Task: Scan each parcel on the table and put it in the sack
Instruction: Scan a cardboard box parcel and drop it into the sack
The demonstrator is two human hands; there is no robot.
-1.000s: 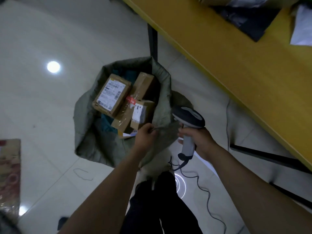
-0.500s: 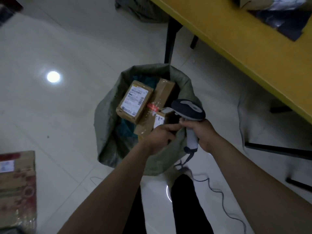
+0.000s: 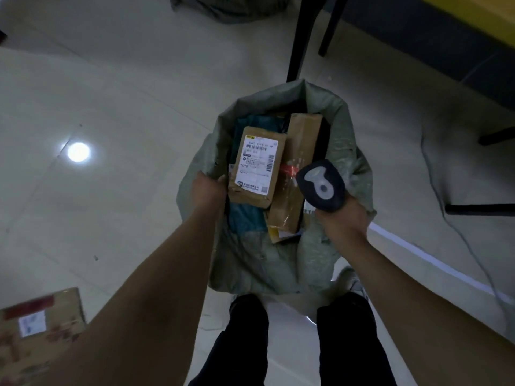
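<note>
A person's left hand [image 3: 208, 188] grips the rim of the sack [image 3: 250, 263] while the right hand [image 3: 344, 221] clutches the scanner [image 3: 320, 185] above parcels [image 3: 257, 168] already inside; a loosened hold could collapse the limp mouth, spilling them.

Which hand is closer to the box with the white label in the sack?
Left. The left hand grips the sack rim right beside the labelled box; the right hand holds the scanner at the opposite rim, with a long box between.
</note>
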